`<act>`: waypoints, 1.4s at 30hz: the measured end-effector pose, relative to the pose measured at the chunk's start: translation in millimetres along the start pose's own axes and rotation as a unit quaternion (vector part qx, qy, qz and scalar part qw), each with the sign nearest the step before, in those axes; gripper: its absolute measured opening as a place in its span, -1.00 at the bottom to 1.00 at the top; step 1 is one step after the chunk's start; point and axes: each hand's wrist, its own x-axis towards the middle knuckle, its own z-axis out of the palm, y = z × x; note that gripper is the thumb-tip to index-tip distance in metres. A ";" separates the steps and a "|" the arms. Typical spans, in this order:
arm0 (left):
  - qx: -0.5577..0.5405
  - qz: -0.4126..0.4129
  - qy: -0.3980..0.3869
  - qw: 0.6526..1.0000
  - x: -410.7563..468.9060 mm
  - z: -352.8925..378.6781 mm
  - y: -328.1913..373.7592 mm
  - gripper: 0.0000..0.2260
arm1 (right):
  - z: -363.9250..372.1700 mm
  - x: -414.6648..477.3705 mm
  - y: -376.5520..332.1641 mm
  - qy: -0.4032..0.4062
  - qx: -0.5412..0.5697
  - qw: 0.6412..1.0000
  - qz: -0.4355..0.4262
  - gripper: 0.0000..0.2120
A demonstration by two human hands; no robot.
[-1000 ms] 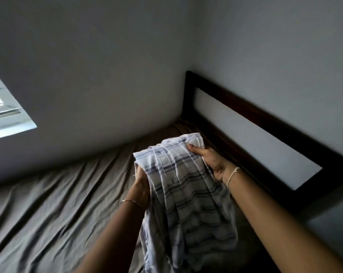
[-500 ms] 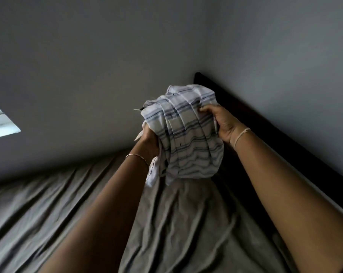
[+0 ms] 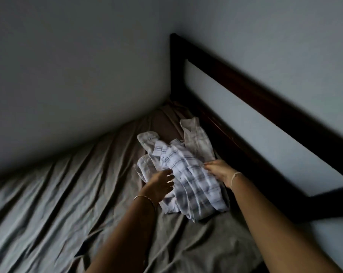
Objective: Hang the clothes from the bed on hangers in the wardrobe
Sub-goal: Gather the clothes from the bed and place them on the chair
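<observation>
Left hand (image 3: pixel 160 184) rests open, fingers spread on the striped shirt (image 3: pixel 186 174); right hand (image 3: pixel 219 172) touches its opposite edge — pinching or not, I cannot tell. Held aloft in a bunch a moment ago, the shirt now lies crumpled on the creased grey bed sheet (image 3: pixel 68 194) beside the dark wooden headboard (image 3: pixel 265 99) — probably set down for straightening before a hanger. Thin, limp cloth, white with blue stripes.

The left arm (image 3: pixel 131 233) and right arm (image 3: pixel 275 223) stretch from near to far. The left hand (image 3: pixel 160 184) lies palm down, fingers loosely spread. The right hand (image 3: pixel 219 173), to its right, points left, finger curl unclear.
</observation>
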 end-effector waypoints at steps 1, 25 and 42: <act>0.014 0.003 -0.008 1.000 -2.4 3.2 -6.1 -0.87 | 1.6 -7.6 6.6 0.009 0.010 1.000 -0.002 -0.90; 0.298 0.033 -0.377 0.877 -341.2 121.2 -312.9 -0.75 | 15.7 -528.0 271.7 0.364 0.328 0.857 -0.159 -0.81; 0.507 0.042 -0.525 0.682 -577.0 162.9 -695.7 -0.86 | 5.8 -868.6 595.4 0.604 0.216 0.767 -0.020 -0.88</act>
